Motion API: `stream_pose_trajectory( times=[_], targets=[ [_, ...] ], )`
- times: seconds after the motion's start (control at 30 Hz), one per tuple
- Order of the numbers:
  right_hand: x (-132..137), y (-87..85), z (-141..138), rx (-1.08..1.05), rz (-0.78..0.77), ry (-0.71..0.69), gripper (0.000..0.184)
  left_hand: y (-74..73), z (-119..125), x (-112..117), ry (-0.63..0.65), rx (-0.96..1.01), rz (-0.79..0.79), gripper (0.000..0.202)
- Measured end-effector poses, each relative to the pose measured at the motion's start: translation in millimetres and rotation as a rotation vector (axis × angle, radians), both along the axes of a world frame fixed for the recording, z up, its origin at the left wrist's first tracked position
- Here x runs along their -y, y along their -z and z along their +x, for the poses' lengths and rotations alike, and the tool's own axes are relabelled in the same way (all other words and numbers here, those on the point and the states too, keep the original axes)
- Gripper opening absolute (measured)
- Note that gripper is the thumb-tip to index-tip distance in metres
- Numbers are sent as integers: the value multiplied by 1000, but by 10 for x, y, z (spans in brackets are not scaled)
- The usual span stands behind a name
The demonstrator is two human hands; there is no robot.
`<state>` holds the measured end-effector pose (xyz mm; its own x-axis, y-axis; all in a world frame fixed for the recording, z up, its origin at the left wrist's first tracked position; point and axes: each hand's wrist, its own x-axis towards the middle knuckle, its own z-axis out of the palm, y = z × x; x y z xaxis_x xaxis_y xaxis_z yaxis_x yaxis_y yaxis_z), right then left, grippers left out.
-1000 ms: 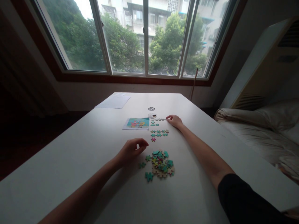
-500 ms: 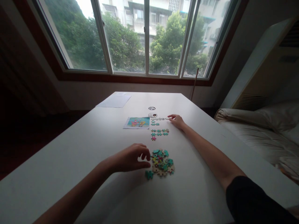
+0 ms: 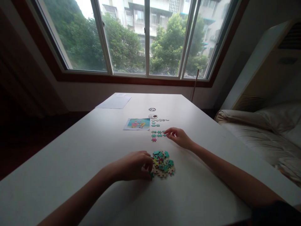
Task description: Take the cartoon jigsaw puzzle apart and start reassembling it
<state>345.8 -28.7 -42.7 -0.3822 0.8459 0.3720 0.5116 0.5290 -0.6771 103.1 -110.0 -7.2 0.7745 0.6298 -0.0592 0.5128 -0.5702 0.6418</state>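
A heap of coloured jigsaw pieces [image 3: 163, 164] lies on the white table [image 3: 94, 150]. My left hand [image 3: 133, 164] rests at the heap's left edge, fingers curled onto pieces there; what they grip is hidden. My right hand [image 3: 178, 136] hovers beside a short row of teal pieces [image 3: 158, 134], fingers pinched together near the row's right end. A pink piece [image 3: 154, 139] lies below that row. Farther back sits a thin row of joined pieces [image 3: 161, 120] and the puzzle's reference picture [image 3: 138, 124].
A sheet of paper [image 3: 114, 102] lies at the table's far left. Two small round things [image 3: 152, 113] sit behind the picture. A bed with pale bedding [image 3: 263, 131] stands to the right. A wide window [image 3: 145, 37] fills the far wall.
My right hand drew back from the far thin row to the nearer teal row. My left hand slid right and down onto the heap's left edge, covering loose teal pieces there.
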Motion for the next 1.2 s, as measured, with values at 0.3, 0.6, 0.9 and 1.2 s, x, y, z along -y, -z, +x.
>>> stream_pose_trajectory(
  times=[0.3, 0.6, 0.9, 1.2],
  targets=[
    [517, -64, -298, -8, 84, -176, 15, 193, 63, -201, -434, 552, -297, 27],
    [657, -69, -424, -112, 64, -49, 17, 328, 196, -152, -579, 772, -430, 33],
    [599, -43, -399, -138, 3, -15, 20, 295, 205, -118, -588, 734, -426, 30],
    [586, -22, -387, -158, -19, -39, 22, 266, 188, -143, -584, 623, -281, 28]
  ],
)
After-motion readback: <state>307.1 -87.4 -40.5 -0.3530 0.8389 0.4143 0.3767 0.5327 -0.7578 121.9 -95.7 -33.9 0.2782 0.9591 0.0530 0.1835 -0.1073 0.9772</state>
